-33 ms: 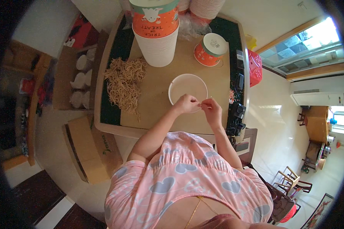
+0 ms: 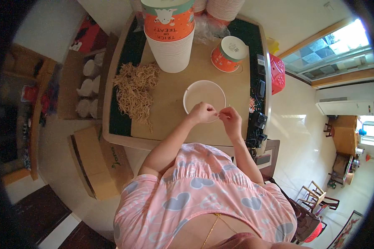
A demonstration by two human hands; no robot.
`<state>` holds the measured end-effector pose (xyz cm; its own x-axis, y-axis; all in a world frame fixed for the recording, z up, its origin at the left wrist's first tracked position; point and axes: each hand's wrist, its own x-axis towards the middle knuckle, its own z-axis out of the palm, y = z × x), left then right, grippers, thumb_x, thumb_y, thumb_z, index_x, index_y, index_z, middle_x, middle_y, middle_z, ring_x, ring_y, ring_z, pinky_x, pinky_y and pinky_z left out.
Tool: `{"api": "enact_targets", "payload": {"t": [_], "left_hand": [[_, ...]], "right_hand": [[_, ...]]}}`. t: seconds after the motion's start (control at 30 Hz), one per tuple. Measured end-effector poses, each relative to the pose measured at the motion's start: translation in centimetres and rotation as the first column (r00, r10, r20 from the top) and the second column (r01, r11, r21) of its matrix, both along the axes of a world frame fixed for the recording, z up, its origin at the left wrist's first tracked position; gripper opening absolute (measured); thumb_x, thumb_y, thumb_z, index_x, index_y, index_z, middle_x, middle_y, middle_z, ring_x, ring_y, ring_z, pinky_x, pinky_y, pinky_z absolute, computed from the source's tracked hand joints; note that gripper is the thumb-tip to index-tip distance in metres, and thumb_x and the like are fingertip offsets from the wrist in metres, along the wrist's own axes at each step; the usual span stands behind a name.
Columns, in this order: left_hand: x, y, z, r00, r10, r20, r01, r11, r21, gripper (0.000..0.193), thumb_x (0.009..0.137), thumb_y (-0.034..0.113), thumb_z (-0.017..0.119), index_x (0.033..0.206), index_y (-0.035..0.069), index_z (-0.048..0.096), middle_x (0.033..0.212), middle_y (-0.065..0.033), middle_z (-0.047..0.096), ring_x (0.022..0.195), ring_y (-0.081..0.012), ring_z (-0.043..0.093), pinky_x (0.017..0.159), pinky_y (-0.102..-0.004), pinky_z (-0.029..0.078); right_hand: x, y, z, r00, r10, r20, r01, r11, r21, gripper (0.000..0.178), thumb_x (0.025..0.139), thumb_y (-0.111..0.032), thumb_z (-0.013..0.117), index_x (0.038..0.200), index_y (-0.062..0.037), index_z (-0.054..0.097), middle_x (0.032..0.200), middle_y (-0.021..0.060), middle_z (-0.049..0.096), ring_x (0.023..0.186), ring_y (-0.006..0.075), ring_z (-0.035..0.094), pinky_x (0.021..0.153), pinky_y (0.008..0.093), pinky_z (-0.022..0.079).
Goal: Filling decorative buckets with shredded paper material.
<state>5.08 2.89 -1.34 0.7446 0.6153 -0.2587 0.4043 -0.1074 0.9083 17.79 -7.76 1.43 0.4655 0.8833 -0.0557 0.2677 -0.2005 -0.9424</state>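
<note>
A white-rimmed paper bucket (image 2: 204, 92) stands mouth up in front of me, its pale inside showing. Over its near right rim, the fingertips of my left hand (image 2: 203, 113) and my right hand (image 2: 231, 120) meet in a pinch. Whatever lies between them is too small to make out. To the left is a tangled heap of beige cord (image 2: 134, 89). Beyond the bucket, an orange and green paper bucket (image 2: 230, 54) stands upside down, a loop of cord at its rim. A tall stack of white paper buckets (image 2: 169, 52), topped by printed orange sides, rises behind.
Brown board (image 2: 164, 120) covers the middle of the table. Black devices (image 2: 259, 120) and small loose beads (image 2: 252, 104) line its right edge. Crumpled clear plastic (image 2: 210, 31) lies at the back. A carton of white cups (image 2: 86, 85) and a flattened box (image 2: 95, 162) are at the left.
</note>
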Motion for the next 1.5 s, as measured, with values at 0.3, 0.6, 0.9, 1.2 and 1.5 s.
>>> {"api": "enact_targets", "payload": {"t": [0.3,0.6,0.9,1.2,1.5], "left_hand": [[1.0,-0.8,1.6,0.989,0.143,-0.021,-0.123,0.908,0.400,0.015,0.073,0.018,0.062,0.070,0.004,0.059,0.070,-0.0127,0.061,0.063,-0.0299,0.061,0.062,-0.0355,0.049],[1.0,0.1,0.3,0.946,0.310,0.091,-0.174,0.725,-0.667,0.020,0.084,0.022,0.053,0.072,0.006,0.054,0.054,0.0020,0.045,0.040,-0.0074,0.040,0.035,-0.0233,0.029],[0.1,2.1,-0.4,0.999,0.011,-0.045,-0.043,0.567,-0.822,0.021,0.085,0.023,0.051,0.081,0.005,0.062,0.045,0.0075,0.030,0.034,-0.0038,0.024,0.032,-0.0218,0.015],[0.3,2.3,-2.0,1.000,-0.005,-0.031,-0.028,0.257,-0.966,0.019,0.088,0.023,0.046,0.084,0.009,0.057,0.045,0.0090,0.025,0.035,-0.0034,0.020,0.033,-0.0219,0.011],[-0.3,2.1,-1.5,1.000,0.013,-0.013,-0.016,0.244,-0.970,0.017,0.090,0.022,0.048,0.088,0.010,0.059,0.045,0.0094,0.025,0.035,-0.0036,0.019,0.033,-0.0222,0.013]], "right_hand": [[0.6,-0.4,-0.5,0.999,-0.046,0.007,0.046,0.998,-0.052,0.006,0.081,-0.004,0.061,0.083,-0.0011,0.056,0.072,0.0051,0.061,0.067,0.0102,0.059,0.060,0.0231,0.048],[-0.4,-0.3,0.0,0.990,-0.003,0.142,0.002,1.000,0.010,0.003,0.079,-0.003,0.062,0.080,-0.0025,0.060,0.074,0.0047,0.055,0.066,0.0093,0.052,0.059,0.0240,0.044],[-1.5,0.8,0.1,0.995,-0.047,0.091,0.042,0.997,0.058,0.006,0.077,-0.004,0.066,0.080,-0.0015,0.061,0.075,0.0072,0.053,0.067,0.0136,0.055,0.060,0.0263,0.046],[-2.0,0.0,-0.7,0.958,-0.075,0.277,0.063,0.997,0.053,0.007,0.078,-0.007,0.066,0.079,-0.0025,0.061,0.074,0.0073,0.052,0.060,0.0158,0.050,0.056,0.0273,0.043],[-1.9,-1.4,-1.2,0.978,-0.101,0.184,0.092,0.994,0.057,0.005,0.077,-0.002,0.065,0.080,-0.0032,0.061,0.074,0.0051,0.049,0.061,0.0117,0.048,0.053,0.0236,0.040]]}}
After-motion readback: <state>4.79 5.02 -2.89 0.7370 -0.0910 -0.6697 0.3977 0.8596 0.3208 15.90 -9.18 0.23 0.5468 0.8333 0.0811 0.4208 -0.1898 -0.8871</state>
